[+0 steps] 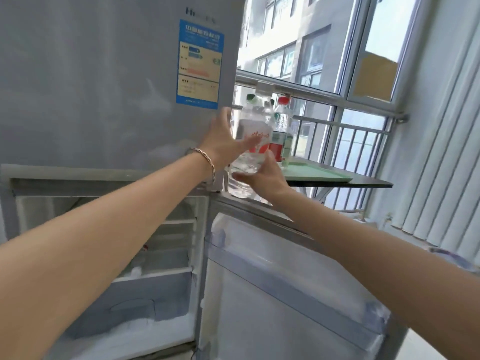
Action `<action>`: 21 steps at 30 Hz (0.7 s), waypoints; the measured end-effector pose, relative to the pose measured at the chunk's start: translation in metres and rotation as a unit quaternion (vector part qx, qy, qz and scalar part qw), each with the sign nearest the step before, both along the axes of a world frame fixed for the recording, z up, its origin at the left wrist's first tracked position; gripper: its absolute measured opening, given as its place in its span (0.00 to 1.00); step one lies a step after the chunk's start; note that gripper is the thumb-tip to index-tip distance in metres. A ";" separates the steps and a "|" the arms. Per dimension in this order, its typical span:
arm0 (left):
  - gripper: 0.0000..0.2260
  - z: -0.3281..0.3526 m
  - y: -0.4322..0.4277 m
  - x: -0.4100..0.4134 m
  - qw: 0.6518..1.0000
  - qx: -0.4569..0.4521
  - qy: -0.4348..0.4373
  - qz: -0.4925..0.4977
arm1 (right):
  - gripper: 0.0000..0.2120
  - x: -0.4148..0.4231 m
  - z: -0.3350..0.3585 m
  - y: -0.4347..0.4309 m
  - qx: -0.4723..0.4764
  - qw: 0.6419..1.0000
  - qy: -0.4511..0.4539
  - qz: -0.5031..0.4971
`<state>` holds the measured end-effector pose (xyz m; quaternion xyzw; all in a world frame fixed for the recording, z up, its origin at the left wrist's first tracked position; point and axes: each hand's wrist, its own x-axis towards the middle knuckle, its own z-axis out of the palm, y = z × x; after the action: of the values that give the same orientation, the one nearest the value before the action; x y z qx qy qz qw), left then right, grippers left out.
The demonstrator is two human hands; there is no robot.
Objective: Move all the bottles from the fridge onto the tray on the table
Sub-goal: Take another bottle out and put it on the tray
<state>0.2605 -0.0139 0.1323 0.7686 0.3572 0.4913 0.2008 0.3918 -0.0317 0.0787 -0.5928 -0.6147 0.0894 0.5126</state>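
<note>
right hand (262, 175) grips the clear bottle (255, 126) low on its body, near upright, left hand (223, 144) straight-fingered beside it; tray (319, 174) lies beyond, rightward, nearer the right hand.

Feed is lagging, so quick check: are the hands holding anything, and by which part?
The right hand grips the clear bottle round its lower body, below the red label. The left hand is open beside the label, gripping nothing.

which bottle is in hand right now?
The white-capped bottle with red lettering, gripped low by the right hand; the red-capped bottle and green-capped bottle stand behind it, unheld.
</note>
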 end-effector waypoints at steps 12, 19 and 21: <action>0.25 -0.013 0.069 0.162 0.990 -0.011 0.063 -0.123 | 0.29 0.152 0.037 0.070 0.062 0.981 0.021 -0.184; 0.22 -0.032 0.115 0.207 0.981 -0.049 0.158 -0.096 | 0.15 0.190 0.025 0.131 -0.034 0.978 0.017 -0.206; 0.23 -0.035 0.121 0.210 0.981 -0.054 0.164 -0.089 | 0.15 0.197 0.020 0.146 -0.035 0.973 -0.020 -0.225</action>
<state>0.4709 0.1069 0.0969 0.8554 0.3412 0.3189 0.2240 0.5891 0.1144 0.0986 -0.7356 -0.4718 -0.0186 0.4858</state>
